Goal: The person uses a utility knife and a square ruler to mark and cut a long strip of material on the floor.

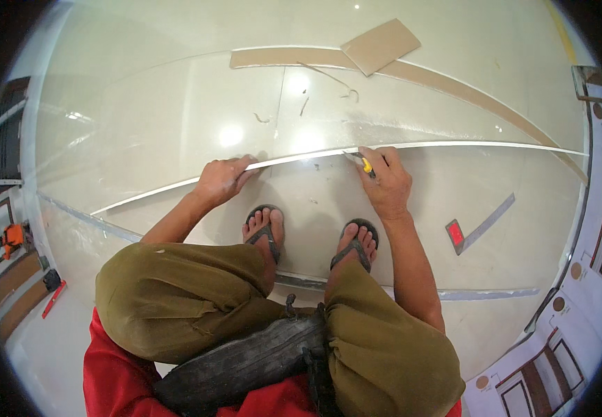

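A long, thin white strip (294, 160) stretches across the view in front of my feet, seen along its narrow edge. My left hand (226, 179) grips it left of the middle, fingers closed around the edge. In my right hand (387, 182) is a yellow and black utility knife (368, 167), its tip at the strip's edge. Some of the right fingers are hidden behind the knife and strip. To the right of that hand, a try square (487, 224) with a red-marked handle lies on the floor.
Beyond the strip lie a long brown strip (287, 57), a brown rectangular board piece (381, 46) and several thin shavings. A grey strip (488, 295) runs along the floor behind my feet. Printed sheets (572, 313) line the right side; an orange tool (12, 238) sits far left.
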The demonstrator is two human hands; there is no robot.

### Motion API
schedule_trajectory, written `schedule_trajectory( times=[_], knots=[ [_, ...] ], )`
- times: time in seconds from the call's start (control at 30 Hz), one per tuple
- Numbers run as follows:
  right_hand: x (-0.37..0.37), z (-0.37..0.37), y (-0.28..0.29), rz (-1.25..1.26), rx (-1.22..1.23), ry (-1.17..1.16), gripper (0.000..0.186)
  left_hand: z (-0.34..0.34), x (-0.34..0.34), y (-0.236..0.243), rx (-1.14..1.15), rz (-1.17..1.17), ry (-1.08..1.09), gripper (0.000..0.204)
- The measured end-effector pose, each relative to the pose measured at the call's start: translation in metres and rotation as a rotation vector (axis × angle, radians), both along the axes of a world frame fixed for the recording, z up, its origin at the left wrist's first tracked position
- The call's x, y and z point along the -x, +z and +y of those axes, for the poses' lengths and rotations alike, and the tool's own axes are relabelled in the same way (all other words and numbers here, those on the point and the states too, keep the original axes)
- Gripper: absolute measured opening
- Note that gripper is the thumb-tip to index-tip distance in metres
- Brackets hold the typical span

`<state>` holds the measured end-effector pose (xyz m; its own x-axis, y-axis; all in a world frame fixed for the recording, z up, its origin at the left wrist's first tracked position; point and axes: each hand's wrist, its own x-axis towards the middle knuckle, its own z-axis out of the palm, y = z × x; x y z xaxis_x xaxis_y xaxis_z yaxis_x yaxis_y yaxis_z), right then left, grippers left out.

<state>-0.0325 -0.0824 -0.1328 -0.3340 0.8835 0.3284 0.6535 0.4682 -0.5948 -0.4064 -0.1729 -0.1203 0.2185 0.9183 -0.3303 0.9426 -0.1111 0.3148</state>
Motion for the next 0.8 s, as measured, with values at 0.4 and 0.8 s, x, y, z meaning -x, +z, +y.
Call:
schedule_trajectory(
  times=[0.4, 0.8],
  knots=[
    [-0.014, 0.026, 0.0, -0.142, -0.23, 0.245, 0.027, 0.002, 0.0, 0.002, 0.051, 0.005, 0.027, 0.026],
    [-0.006, 0.007, 0.006, 0.107, 0.175, 0.221, 0.038, 0.004, -0.005, 0.011, 0.081, 0.011, 0.037, 0.028]
  ],
)
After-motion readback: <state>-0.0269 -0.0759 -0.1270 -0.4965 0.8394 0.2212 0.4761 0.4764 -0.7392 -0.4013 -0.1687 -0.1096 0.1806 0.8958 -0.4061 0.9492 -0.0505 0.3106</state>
